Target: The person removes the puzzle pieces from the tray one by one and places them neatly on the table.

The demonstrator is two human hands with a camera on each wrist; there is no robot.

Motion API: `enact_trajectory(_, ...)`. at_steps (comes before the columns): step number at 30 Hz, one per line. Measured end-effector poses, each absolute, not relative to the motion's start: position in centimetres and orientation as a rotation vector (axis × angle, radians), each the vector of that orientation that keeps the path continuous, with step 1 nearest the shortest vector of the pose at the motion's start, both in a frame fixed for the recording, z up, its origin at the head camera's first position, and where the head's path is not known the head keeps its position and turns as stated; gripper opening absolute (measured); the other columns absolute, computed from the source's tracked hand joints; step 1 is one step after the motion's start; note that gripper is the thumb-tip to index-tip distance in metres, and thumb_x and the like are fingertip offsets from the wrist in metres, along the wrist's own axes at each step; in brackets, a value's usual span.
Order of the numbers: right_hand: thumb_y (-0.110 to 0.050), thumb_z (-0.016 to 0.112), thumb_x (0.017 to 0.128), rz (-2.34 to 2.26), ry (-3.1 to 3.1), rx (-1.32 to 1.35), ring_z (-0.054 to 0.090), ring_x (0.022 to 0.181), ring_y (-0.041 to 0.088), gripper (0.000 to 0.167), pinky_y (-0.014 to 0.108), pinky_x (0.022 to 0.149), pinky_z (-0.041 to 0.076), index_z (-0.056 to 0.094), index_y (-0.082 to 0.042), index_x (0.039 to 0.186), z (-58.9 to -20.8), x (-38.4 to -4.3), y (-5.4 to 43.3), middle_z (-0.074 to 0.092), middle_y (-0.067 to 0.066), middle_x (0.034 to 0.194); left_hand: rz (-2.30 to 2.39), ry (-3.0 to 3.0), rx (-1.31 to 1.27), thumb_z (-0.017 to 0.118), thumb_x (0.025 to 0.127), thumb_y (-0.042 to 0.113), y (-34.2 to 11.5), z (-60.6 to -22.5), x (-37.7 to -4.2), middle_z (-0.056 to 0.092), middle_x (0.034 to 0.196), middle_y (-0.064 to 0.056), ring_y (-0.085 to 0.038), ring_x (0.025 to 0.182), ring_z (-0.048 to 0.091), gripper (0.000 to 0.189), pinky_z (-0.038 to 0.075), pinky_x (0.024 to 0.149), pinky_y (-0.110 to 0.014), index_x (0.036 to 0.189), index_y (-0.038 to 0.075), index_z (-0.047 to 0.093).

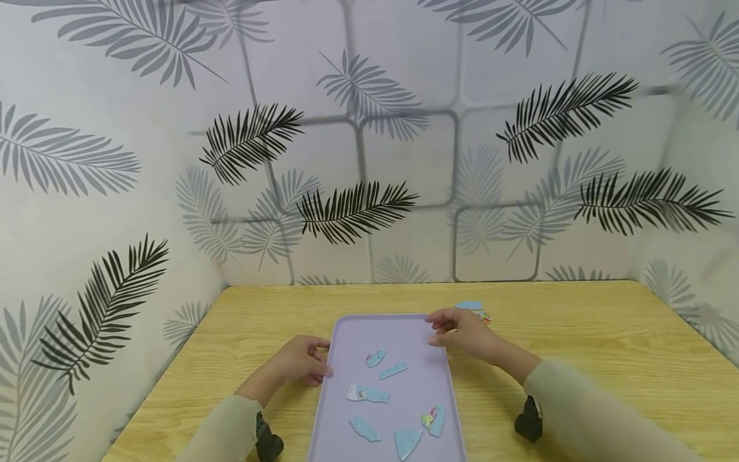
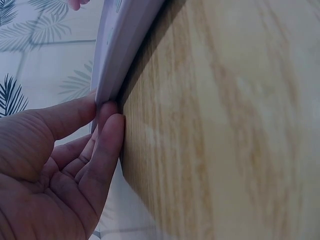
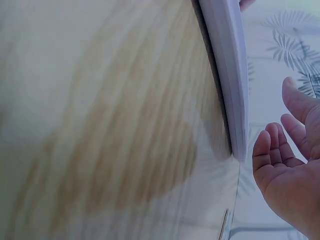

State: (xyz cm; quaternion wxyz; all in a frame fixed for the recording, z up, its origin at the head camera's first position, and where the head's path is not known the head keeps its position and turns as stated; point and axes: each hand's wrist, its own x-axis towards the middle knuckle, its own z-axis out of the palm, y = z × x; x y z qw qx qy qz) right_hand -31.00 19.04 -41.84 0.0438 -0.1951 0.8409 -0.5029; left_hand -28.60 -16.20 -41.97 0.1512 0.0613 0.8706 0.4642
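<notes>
A shallow lilac tray point(image 1: 383, 330) lies on the table, longer away from me than across. On it are several flat light-blue pieces with irregular edges, among them a long one point(image 1: 369, 394), a triangular one point(image 1: 407, 443) and one with a coloured print point(image 1: 434, 420). My left hand point(image 1: 297, 360) pinches the tray's left edge; in the left wrist view its thumb point(image 2: 75, 114) touches the rim and fingertips are tucked at the underside. Near the far right corner, my right hand point(image 1: 466, 333) hovers with loosely bent fingers; the right wrist view shows it apart from the tray rim point(image 3: 235, 75).
More light-blue pieces point(image 1: 470, 305) lie on the wooden table point(image 1: 577, 333) beyond the right hand, partly hidden by it. A wall covering with leaf prints point(image 1: 358, 212) rises behind the table's far edge. Dark wrist devices point(image 1: 268, 443) sit at both cuffs.
</notes>
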Motion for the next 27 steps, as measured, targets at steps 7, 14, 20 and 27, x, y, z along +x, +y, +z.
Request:
enact_trajectory(7,-0.008,0.078,0.082,-1.528,2.482,-0.690,0.055,0.088,0.020,0.041,0.023,0.070,0.049,0.063,0.007,0.116,-41.9,-30.0,16.9,0.061,0.017,0.099,1.336,2.491,0.176,0.076,0.081,-0.003,-16.2,-42.0,-28.7,0.058,0.082,-0.010,-0.019,0.065,0.062,0.059,0.058,0.059,-0.033,0.134,-0.007,0.051)
enact_trajectory(14,-0.004,0.080,0.079,-1.503,2.418,-0.735,0.057,0.089,0.021,0.039,0.023,0.074,0.051,0.065,0.006,0.114,-42.6,-29.7,15.4,0.062,0.013,0.100,1.327,2.502,0.182,0.076,0.081,-0.002,-16.2,-42.0,-28.6,0.058,0.081,-0.009,-0.019,0.065,0.062,0.059,0.058,0.059,-0.033,0.134,-0.007,0.051)
enact_trajectory(20,-0.005,0.079,0.079,-1.433,2.434,-0.768,0.058,0.089,0.019,0.038,0.025,0.078,0.052,0.066,0.003,0.114,-43.2,-29.8,14.8,0.063,0.009,0.099,1.328,2.497,0.182,0.076,0.081,-0.002,-16.2,-41.9,-28.6,0.058,0.082,-0.010,-0.019,0.066,0.062,0.060,0.058,0.059,-0.033,0.134,-0.008,0.050)
enact_trajectory(27,-0.005,0.080,0.078,-1.393,2.464,-0.761,0.058,0.085,0.016,0.035,0.024,0.074,0.051,0.068,0.001,0.110,-43.2,-29.5,14.0,0.064,0.006,0.097,1.319,2.503,0.190,0.076,0.081,-0.002,-16.3,-42.3,-28.9,0.058,0.081,-0.009,-0.018,0.065,0.062,0.059,0.058,0.059,-0.032,0.134,-0.008,0.050)
